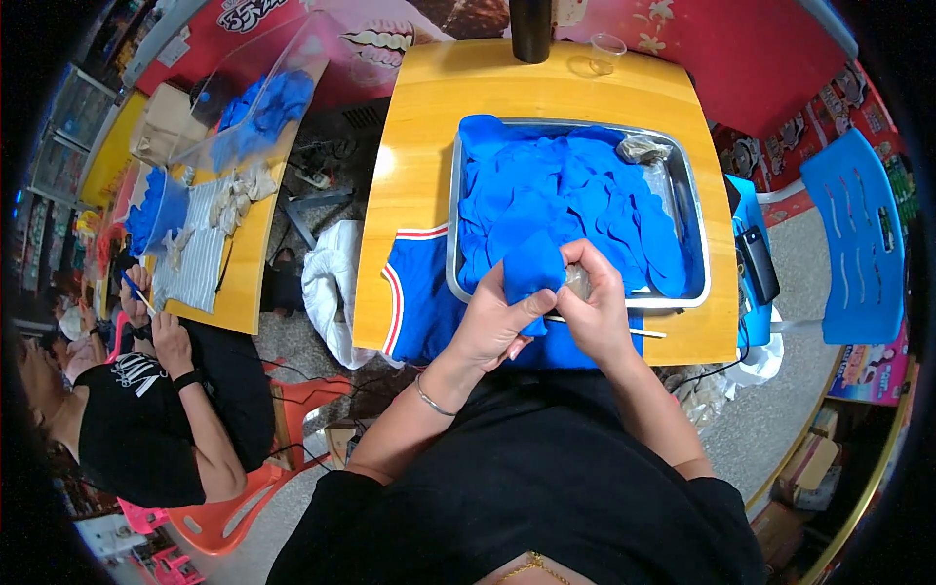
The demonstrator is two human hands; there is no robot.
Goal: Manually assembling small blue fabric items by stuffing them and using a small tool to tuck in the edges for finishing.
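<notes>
So the main thing here is a blue fabric piece (533,270), held up right at the near rim of a metal tray (694,234). The left hand (497,327) has its fingers curled around the lower part of it, thumb pressed against the cloth, so it's a proper closed grip on the fabric. The right hand (595,310) is right beside it, touching the same piece, fingers bunched together and pinching something small and pale at the cloth's edge; can't really tell what that bit is. There's a thin bracelet (432,400) on the left wrist.

The tray itself is heaped with more blue fabric pieces (575,200), and there's a small greyish wad (643,149) sitting in its far right corner. Under the tray, hanging over the near edge of the yellow table (414,166), is a blue garment with red and white trim (414,292). A thin white stick (648,332) lies on it just by the right hand.

At the far end of the table stand a dark bottle (531,29) and a clear plastic cup (607,49). A blue plastic chair (858,239) is off to the right, and another person in a black shirt (136,429) sits at a second table on the left, well apart.
</notes>
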